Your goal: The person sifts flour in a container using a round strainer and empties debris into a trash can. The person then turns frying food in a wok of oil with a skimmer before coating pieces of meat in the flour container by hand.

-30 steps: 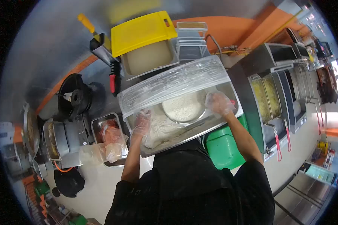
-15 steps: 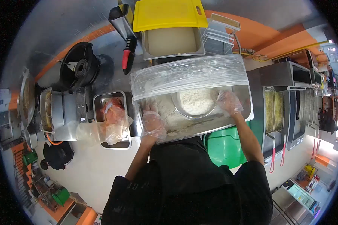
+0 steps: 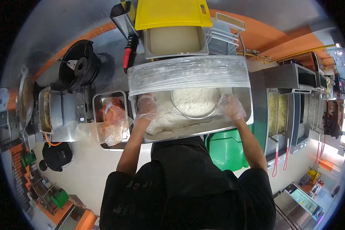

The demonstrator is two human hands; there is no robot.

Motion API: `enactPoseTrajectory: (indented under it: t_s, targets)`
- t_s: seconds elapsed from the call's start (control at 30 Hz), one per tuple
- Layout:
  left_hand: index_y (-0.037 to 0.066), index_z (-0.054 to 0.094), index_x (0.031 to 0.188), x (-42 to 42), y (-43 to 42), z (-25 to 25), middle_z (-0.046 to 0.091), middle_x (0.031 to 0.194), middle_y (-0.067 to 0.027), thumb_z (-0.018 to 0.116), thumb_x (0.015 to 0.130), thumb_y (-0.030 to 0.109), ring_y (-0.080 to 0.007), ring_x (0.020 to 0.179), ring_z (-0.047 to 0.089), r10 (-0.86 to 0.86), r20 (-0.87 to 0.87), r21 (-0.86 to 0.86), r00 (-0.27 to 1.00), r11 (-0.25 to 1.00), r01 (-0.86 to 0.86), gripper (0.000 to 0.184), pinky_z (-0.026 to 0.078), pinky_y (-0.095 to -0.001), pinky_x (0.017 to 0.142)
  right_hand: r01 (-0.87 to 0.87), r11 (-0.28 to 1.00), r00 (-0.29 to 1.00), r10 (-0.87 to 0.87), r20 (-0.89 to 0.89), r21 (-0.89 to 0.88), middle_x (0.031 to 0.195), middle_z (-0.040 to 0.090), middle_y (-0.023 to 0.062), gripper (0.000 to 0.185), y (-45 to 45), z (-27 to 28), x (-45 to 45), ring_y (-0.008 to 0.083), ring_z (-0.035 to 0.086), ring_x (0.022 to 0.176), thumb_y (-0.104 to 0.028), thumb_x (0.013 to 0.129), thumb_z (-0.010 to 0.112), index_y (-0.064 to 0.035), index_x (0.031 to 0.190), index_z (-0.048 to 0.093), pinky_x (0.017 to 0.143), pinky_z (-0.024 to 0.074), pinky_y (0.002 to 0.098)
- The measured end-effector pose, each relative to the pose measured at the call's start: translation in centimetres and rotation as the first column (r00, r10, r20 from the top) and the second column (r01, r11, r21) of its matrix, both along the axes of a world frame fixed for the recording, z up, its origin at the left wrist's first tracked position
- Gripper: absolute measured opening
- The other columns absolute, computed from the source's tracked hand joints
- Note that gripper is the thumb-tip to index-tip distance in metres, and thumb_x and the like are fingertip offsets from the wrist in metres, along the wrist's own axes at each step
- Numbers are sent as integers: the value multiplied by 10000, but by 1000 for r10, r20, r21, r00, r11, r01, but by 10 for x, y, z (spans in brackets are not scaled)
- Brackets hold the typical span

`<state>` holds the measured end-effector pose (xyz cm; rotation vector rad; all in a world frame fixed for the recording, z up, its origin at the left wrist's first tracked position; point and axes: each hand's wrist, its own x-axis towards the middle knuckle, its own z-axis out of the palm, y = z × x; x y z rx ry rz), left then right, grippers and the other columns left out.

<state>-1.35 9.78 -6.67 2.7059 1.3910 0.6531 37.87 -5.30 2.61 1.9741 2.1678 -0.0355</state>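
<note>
A large steel tray (image 3: pixel 168 134) holds loose white flour (image 3: pixel 161 117) and a round sieve or bowl filled with flour (image 3: pixel 195 101). Clear plastic wrap (image 3: pixel 188 73) covers its back half. My left hand (image 3: pixel 147 106), in a clear plastic glove, is inside the tray at its left end, beside the loose flour; its fingers are partly blurred by glove and wrap. At the right side of the round vessel, my gloved right hand (image 3: pixel 232 107) is close to its rim. Whether it grips the rim cannot be made out.
Raw meat in plastic (image 3: pixel 114 115) lies in a smaller steel tray to the left. Behind stand a pale-filled container (image 3: pixel 174 40), a yellow board (image 3: pixel 170 14) and a red-handled tool (image 3: pixel 127 57). Fryers (image 3: pixel 278 115) stand right, a green bin (image 3: pixel 226 151) below.
The camera view has swung, shifting the whole scene. Since half a second ago my left hand has moved back from the tray's front edge, up and left. My right hand stays beside the round vessel.
</note>
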Motion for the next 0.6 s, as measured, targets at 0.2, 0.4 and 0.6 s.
enactPoseTrajectory:
  t_s: [0.2, 0.4, 0.6]
  targets:
    - [60, 566, 1174, -3, 19, 24, 629, 942, -178, 508, 856, 183, -321, 854, 597, 12, -79, -358, 997, 933, -40, 346, 457, -438, 740, 180, 946, 910, -56, -410, 271, 845, 640, 174, 238, 7, -3, -40, 323, 621, 770, -228, 829, 495, -22, 819, 615, 705, 495, 436]
    - [66, 477, 1277, -46, 48, -8, 590, 1118, -146, 486, 867, 195, -302, 935, 580, -60, 234, -420, 970, 894, 156, 430, 441, -441, 845, 169, 984, 927, -179, -328, -60, 799, 637, 164, 178, 16, 65, -70, 299, 641, 784, -140, 765, 516, 2, 825, 604, 717, 512, 399]
    - [40, 417, 1351, -30, 48, -19, 543, 1245, -170, 531, 817, 159, -308, 1066, 530, -268, -449, -112, 852, 963, 244, 558, 387, -433, 957, 177, 929, 984, -177, 29, -326, 972, 648, 150, 285, -12, 72, -49, 316, 609, 954, -196, 837, 474, -9, 991, 625, 905, 454, 424]
